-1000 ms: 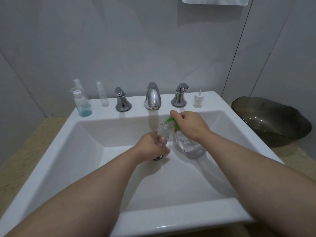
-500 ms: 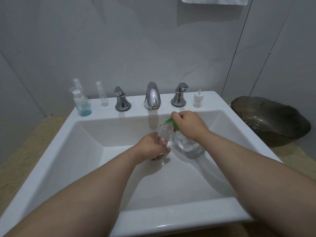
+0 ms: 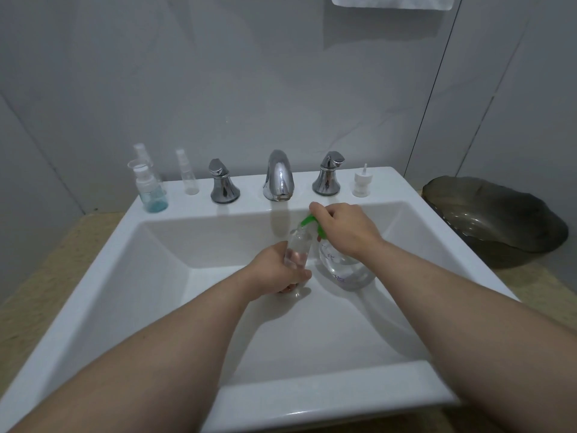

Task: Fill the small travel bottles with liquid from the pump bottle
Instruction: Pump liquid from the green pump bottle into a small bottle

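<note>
A clear pump bottle [image 3: 345, 268] with a green pump head [image 3: 309, 222] stands inside the white sink [image 3: 131, 276]. My right hand [image 3: 345, 228] grips the green pump head from above. My left hand [image 3: 278, 271] holds a small clear travel bottle [image 3: 296, 248] upright, its mouth right under the green nozzle. Some clear liquid shows in the small bottle. On the sink's back ledge stand a travel bottle with blue liquid [image 3: 151, 190], two clear spray bottles [image 3: 187, 178], and a loose white spray cap [image 3: 362, 185].
A chrome faucet [image 3: 278, 176] with two chrome handles [image 3: 223, 182] stands on the back ledge. A dark glass bowl [image 3: 496, 218] rests on the counter at the right. A white towel [image 3: 393, 1] hangs at the top. Grey walls close in behind.
Barely anything differs: both hands keep their holds on the pump head and the small bottle in the same spot.
</note>
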